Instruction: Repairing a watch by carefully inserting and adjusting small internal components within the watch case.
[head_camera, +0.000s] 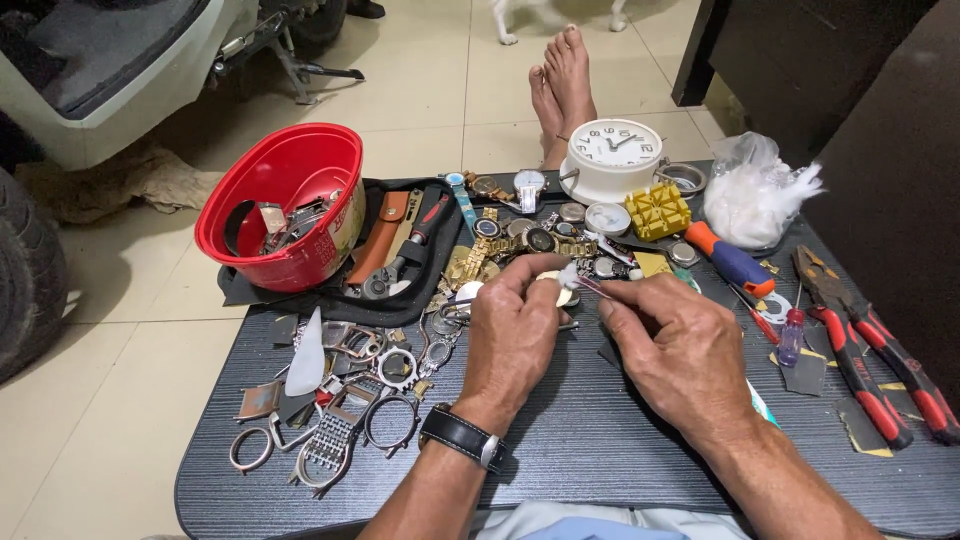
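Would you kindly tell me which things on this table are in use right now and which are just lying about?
In use:
left hand, holding a small round watch part
right hand, holding a thin tool to it

Lying about:
red bowl
white clock
yellow block
red-handled pliers
orange-and-blue screwdriver
plastic bag

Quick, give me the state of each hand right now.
Left hand: closed, pinching a small round pale part at its fingertips.
Right hand: closed around a thin tool whose tip meets that part.

red bowl (285, 185), white clock (612, 158), red pliers (858, 345)
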